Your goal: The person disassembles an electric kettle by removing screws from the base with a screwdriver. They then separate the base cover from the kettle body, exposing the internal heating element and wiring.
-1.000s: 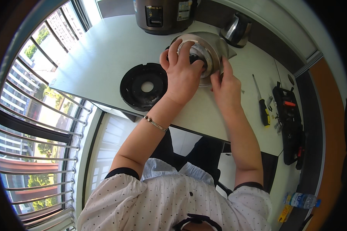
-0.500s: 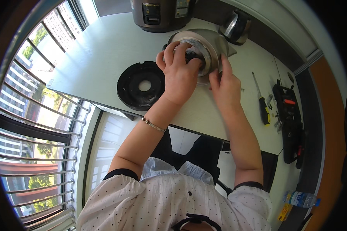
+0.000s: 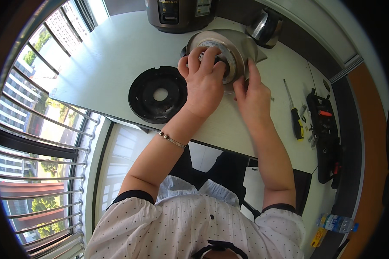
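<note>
A silvery metal kettle (image 3: 247,48) lies tilted on the table, its round underside facing me and a pointed spout showing at the far right. My left hand (image 3: 202,88) reaches into the recess of that underside. Its fingers are curled around a dark part in the middle, mostly hidden by the hand. With thumb and forefinger, my right hand (image 3: 253,91) grips the kettle's right edge. A round black plastic base cover (image 3: 143,96) with a pale hole in its centre sits on the table, left of my left wrist.
A yellow-and-black screwdriver (image 3: 297,123), small loose metal pieces and a black tool case (image 3: 322,112) lie at the right. Behind stand a brown electric cooker (image 3: 181,22) and another kettle (image 3: 264,29). A water bottle (image 3: 339,224) lies at lower right. Window bars run along the left.
The view has shifted slightly. My left hand's fingers have turned a little and curl deeper into the kettle's underside. My right hand keeps its hold on the edge.
</note>
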Motion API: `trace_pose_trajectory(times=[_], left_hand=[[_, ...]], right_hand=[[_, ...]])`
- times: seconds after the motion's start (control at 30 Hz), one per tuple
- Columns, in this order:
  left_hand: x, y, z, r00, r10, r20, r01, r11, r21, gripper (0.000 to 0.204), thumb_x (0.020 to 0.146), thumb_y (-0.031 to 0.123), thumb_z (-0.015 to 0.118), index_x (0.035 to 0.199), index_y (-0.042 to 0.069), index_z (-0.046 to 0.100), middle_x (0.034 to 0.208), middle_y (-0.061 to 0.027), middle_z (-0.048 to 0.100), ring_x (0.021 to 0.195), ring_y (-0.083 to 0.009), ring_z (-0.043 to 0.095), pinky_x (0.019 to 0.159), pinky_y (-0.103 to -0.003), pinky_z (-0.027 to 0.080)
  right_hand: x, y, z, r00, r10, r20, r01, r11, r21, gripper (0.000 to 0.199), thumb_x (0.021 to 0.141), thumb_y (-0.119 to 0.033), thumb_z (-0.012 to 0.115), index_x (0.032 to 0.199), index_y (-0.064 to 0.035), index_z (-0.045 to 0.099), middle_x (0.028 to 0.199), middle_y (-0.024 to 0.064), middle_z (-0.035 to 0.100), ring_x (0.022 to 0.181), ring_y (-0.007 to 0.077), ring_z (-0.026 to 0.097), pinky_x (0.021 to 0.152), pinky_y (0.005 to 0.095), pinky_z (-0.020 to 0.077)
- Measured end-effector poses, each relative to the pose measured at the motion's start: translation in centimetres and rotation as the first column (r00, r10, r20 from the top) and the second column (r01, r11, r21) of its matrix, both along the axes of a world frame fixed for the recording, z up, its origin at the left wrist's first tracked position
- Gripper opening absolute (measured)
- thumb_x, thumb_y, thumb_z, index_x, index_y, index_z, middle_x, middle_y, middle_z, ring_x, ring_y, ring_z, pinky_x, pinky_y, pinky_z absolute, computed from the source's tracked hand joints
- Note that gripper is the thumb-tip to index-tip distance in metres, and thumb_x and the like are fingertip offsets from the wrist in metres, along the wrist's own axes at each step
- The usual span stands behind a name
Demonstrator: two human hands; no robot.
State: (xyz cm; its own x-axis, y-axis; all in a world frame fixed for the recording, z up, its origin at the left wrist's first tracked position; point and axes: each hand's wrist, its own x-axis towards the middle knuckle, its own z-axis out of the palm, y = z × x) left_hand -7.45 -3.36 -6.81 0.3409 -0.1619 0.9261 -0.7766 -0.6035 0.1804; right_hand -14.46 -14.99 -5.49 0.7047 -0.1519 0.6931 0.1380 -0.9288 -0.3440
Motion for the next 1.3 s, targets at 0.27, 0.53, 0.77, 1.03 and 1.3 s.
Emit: trace_pose_trajectory(times=[0.27,0.53,0.77,1.03,1.3], left_hand=[[-0.19,-0.01,-0.08,1.0,0.026,0.009,-0.026,0.999,-0.026,0.015,0.065,0.007,0.068,0.076,0.017,0.068,0.11,0.0003,0.058,0.108,-0.0236,0.049,0.088,-0.039,0.028],[0.04,-0.07,-0.1,0.999,0.01,0.046,-0.009,1.0,-0.019,0.012,0.066,0.007,0.065,0.074,0.016,0.066,0.107,0.0006,0.059,0.105,-0.022,0.05,0.086,-0.038,0.028],[0.0,-0.3,-0.21,0.997,0.057,0.053,-0.058,0.998,0.021,0.012,0.068,0.006,0.062,0.076,0.014,0.065,0.107,0.0004,0.057,0.106,-0.0219,0.049,0.086,-0.039,0.027],[0.05,-0.29,-0.76,0.997,0.049,0.064,-0.048,0.999,-0.016,0.008,0.068,0.011,0.058,0.077,0.01,0.059,0.108,-0.0052,0.055,0.11,-0.0258,0.046,0.093,-0.044,0.027],[-0.05,-0.1,-0.61,0.995,0.042,0.086,-0.041,0.999,-0.012,0.01,0.068,0.012,0.059,0.078,0.012,0.061,0.108,-0.0041,0.055,0.108,-0.0254,0.047,0.092,-0.044,0.027]], right_hand=[[0.04,-0.19,-0.06,1.0,-0.018,-0.008,0.018,1.0,0.009,0.047,0.083,-0.01,0.06,0.124,0.0095,0.047,0.058,0.0154,0.06,0.049,0.0307,0.061,0.049,0.0378,0.051],[-0.05,0.08,0.16,1.0,-0.004,0.009,0.004,1.0,0.01,0.046,0.083,-0.009,0.06,0.124,0.0089,0.047,0.058,0.0151,0.06,0.049,0.0305,0.061,0.049,0.0381,0.0505],[0.04,0.12,0.11,1.0,-0.008,0.017,0.008,1.0,-0.002,0.046,0.083,-0.009,0.059,0.124,0.0088,0.047,0.057,0.0148,0.059,0.048,0.0304,0.059,0.048,0.0381,0.0496],[0.13,0.0,0.0,0.999,-0.006,0.04,0.007,1.0,-0.015,0.046,0.083,-0.009,0.059,0.124,0.0085,0.047,0.057,0.0149,0.059,0.047,0.0307,0.059,0.047,0.0385,0.0493],[-0.01,-0.16,-0.2,0.998,-0.041,-0.045,0.044,0.996,0.072,0.049,0.087,-0.014,0.061,0.132,-0.0004,0.046,0.061,0.0132,0.063,0.054,0.0272,0.064,0.054,0.0354,0.0519]])
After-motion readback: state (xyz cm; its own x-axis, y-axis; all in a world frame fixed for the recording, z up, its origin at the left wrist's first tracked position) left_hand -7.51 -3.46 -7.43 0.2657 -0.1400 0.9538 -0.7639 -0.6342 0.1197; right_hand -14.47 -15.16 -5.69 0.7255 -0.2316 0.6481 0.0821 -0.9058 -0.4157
